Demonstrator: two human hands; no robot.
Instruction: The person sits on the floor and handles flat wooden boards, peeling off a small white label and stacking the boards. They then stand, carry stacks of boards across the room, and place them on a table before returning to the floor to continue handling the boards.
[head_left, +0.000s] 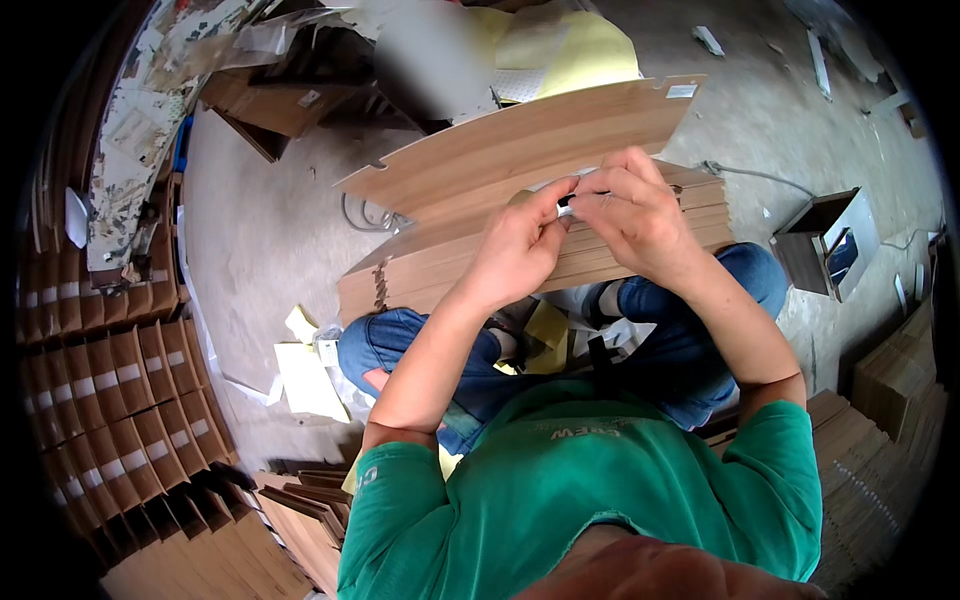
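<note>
My left hand (515, 245) and my right hand (640, 215) meet above a stack of wood-grain panels (430, 275) in front of my knees. Between the fingertips of both is a small white piece with a black part (565, 204); the fingers cover much of it, so its kind does not show. Just beyond the hands, one long wood-grain board (520, 135) stands tilted up on edge along the back of the stack. It has notches in its edge and a white label (681, 91) at its right end.
Crumpled yellow sheeting (590, 50) lies behind the board. At left stand rows of brown panels in slots (110, 390). A small dark box (820, 245) sits on the concrete floor at right, near a grey cable (765, 177). More stacked panels (850, 480) are at lower right.
</note>
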